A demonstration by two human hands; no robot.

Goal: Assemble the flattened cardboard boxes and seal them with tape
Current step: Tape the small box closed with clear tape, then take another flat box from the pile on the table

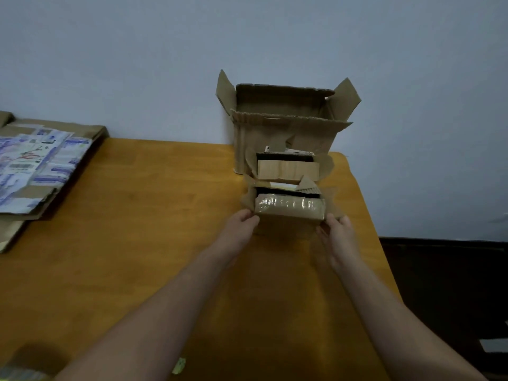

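Orange-brown wooden table [137, 243] pushed up against a plain grey-blue wall [137, 50], lighting pretty dim.

Far left there's a stack of flattened cardboard [41, 174] lying on the table, top sheet plastered with white and blue shipping labels, and it runs off the left edge of the shot. Down in the bottom left corner is a blurry dark thing [27, 364], honestly can't tell what it is. A little greenish scrap [179, 365] lies on the table near the bottom edge.

Moving toward the middle, the left hand [242, 224] comes in with its fingers curled round the left front corner of the small box [288, 210], right by the left side flap. That box stands on the table right of centre, top open, side flaps sticking out, and the front flap is folded over with shiny clear tape on it.

Just behind it stands a second small box [287, 169], also open, with something white and black showing inside. Behind that one, against the wall, is a big open box [286, 116] with its flaps up and splayed out.

The right hand [336, 229] holds the small box's right front corner, thumb low at the front and fingers up along the side by the right flap. So the box is gripped between both hands.

Far right, past the table edge, there's dark floor [445, 270] with a pale flat piece [494, 345] lying on it.
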